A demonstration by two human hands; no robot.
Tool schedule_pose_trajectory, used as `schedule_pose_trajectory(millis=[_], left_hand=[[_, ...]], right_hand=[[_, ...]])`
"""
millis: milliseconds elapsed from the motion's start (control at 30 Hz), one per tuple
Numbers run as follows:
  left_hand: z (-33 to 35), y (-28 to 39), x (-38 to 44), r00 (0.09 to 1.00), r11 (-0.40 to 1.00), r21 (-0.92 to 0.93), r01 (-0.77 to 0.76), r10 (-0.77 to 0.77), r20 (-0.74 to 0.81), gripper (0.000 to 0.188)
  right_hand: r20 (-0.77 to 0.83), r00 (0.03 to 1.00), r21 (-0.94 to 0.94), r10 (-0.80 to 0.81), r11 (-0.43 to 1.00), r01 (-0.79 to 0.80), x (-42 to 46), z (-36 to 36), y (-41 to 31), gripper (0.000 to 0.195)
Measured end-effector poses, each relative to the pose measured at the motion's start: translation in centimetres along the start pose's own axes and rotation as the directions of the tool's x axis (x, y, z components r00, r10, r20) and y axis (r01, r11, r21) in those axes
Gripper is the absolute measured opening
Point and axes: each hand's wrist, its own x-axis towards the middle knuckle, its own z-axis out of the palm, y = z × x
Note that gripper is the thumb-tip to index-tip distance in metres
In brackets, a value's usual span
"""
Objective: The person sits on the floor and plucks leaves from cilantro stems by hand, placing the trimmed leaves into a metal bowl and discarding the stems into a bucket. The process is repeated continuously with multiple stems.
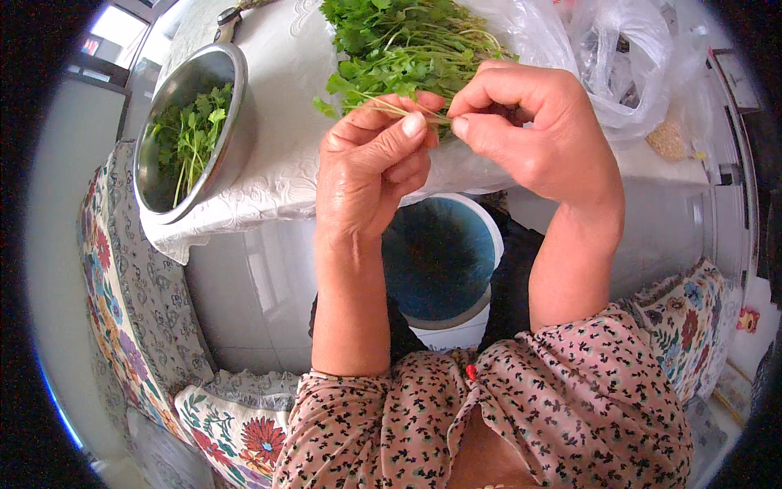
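Between thumb and fingers, my left hand (376, 159) holds a thin green herb sprig (397, 110) by its stem. My right hand (531, 128) pinches the stem's other end with thumb and forefinger. Both hands are raised above the near edge of the table, their fingertips close together. Just behind them lies a large heap of leafy herbs (409, 36), which looks like cilantro, with its stems toward the right. A steel bowl (241, 79) to the left holds several picked sprigs (192, 134); the bowl appears tilted in this wide view.
A white patterned tablecloth (281, 79) covers the table. Clear plastic bags (629, 116) lie at the back right. Below the table edge, a blue-lined bucket (440, 263) stands between my knees. Floral-covered seating (232, 428) runs along the left and behind me.
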Motion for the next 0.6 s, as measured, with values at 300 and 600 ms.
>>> schedule_pose_trajectory(millis=[300,600], left_hand=[[0.1,0.4,-0.7,0.992,0.993,0.039,-0.116,0.114,0.049,0.011],[-2.8,2.9,-1.1,0.872,0.926,0.159,-0.342,0.249,0.422,0.024]], right_hand=[[-0.028,0.986,-0.161,-0.162,0.975,0.155,0.0,0.5,-0.8,0.002],[0.521,0.810,-0.065,-0.268,0.934,0.352,-2.1,-2.8,-1.1,0.014]])
